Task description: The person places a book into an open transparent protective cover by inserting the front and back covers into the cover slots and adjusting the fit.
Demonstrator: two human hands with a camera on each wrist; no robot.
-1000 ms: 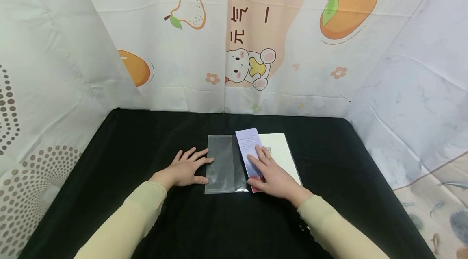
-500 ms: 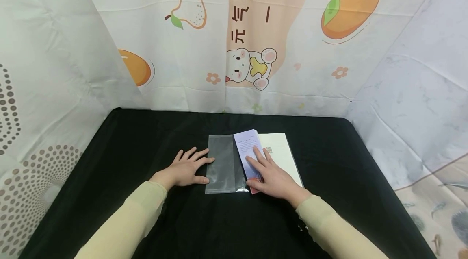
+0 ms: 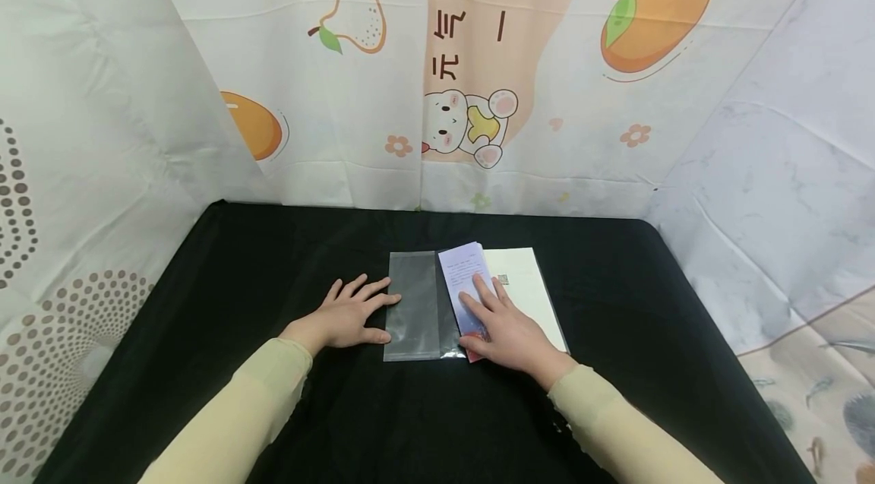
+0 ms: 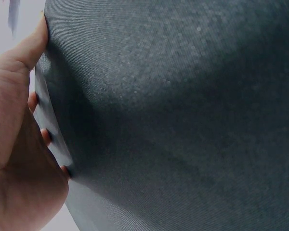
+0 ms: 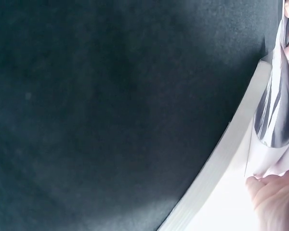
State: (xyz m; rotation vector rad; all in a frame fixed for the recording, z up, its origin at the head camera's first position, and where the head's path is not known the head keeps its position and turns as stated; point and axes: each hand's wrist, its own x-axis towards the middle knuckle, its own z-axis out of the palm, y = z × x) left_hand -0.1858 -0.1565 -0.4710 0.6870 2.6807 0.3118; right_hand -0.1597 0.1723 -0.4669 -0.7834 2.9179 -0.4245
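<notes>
A white book [image 3: 525,271] lies on the black cloth, its thick page block [image 5: 231,144] visible in the right wrist view. A clear plastic cover flap [image 3: 413,317] spreads flat to its left. On the book's left part rests a slightly slanted purple leaflet [image 3: 462,267] with printed text and a red lower end. My right hand [image 3: 514,333] presses on this leaflet, fingers fairly straight, hiding part of it and the book. With fingers spread, my left hand [image 3: 345,319] touches the left edge of the plastic flap. Near the right hand, a piece of the plastic [image 5: 274,115] bulges up.
Black cloth [image 3: 424,423] covers the table. Fabric sheets printed with fruit, a bear and characters [image 3: 383,112] hang behind the table's far edge, and more hang on both sides.
The purple leaflet has shifted a little to the left under my right hand, uncovering more of a small square code on the book. My left hand stays in place.
</notes>
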